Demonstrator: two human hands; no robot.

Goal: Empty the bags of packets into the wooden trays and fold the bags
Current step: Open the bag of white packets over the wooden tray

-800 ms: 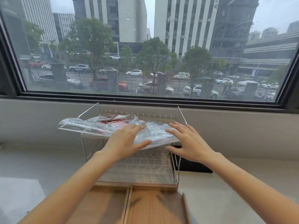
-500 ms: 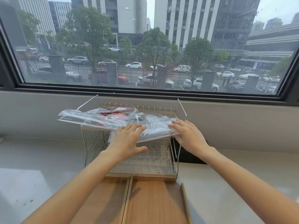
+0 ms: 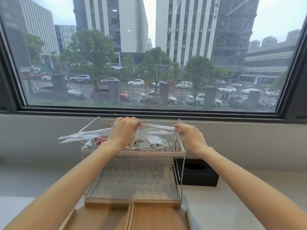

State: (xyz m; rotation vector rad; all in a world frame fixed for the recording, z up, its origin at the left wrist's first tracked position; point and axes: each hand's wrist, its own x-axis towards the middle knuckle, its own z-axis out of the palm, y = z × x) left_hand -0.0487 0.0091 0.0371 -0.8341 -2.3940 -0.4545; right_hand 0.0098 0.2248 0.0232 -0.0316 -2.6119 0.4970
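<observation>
Grip state: both hands are closed on the top edge of a clear plastic bag [image 3: 103,136], left hand [image 3: 123,130] pinching near mid-edge, right hand [image 3: 186,135] pinching the right corner. The bag is held stretched flat above the upper tier of a wire rack [image 3: 132,152]; its left end hangs free past the rack's left side.

Nearest the camera, two wooden trays [image 3: 154,218] are seen side by side on the desk [image 3: 232,205], butted against the rack's base, both apparently bare. The lower rack tier holds nothing visible. Packets [image 3: 154,141], pale ones right and red ones left, are seen at the upper tier under the film; whether they sit inside the held bag or in another bag beneath cannot be told.

Step in hand is judged as lifting a bag off the rack, with emptying not yet done. For a clean lift, both pinches should be kept level and the bag drawn back over the trays before the mouth is tipped down. The film is slippery and limp, so the free left end is likely to sag.

Obstructions: upright rack prongs and the corner post beside the right hand could snag the film. A black box [image 3: 197,175] stands right of the rack. Behind is a window sill and a street view.
</observation>
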